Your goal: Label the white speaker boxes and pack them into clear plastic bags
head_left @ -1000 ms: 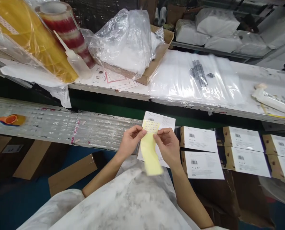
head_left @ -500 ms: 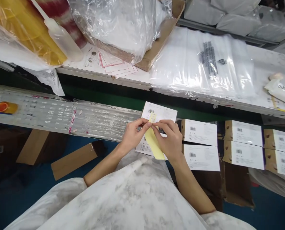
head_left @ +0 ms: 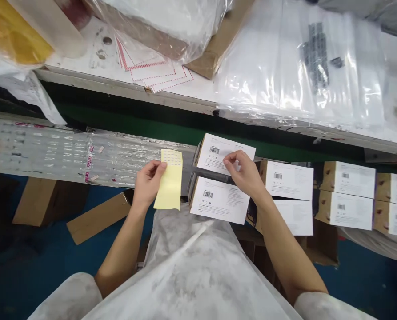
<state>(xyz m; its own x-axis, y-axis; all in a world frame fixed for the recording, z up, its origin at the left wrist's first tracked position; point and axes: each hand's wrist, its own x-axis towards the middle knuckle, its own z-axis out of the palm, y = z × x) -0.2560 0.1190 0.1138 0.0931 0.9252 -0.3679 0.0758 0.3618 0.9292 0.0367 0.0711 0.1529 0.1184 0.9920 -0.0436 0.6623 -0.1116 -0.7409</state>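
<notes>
My left hand [head_left: 148, 183] pinches a yellow label sheet [head_left: 169, 189] by its left edge; rows of small pale labels with print show near its top. Over the right part of a white box [head_left: 218, 149] with a printed barcode hovers my right hand [head_left: 245, 174], thumb and forefinger pressed together. Whatever may be between those fingertips is too small to make out. A second white box [head_left: 220, 201], also with a barcode, lies just below the first, nearer to my body.
More white boxes [head_left: 289, 180] with brown sides stand in pairs to the right. At left runs a plastic-wrapped surface [head_left: 118, 155]. A shelf ahead holds clear plastic bags [head_left: 278, 66] and red-edged paper labels [head_left: 165, 75]. Brown cartons [head_left: 98, 218] lie below left.
My hands were together at the yellow label sheet and have parted. The left carried the sheet leftward; the right moved over the upper box. The view has shifted slightly.
</notes>
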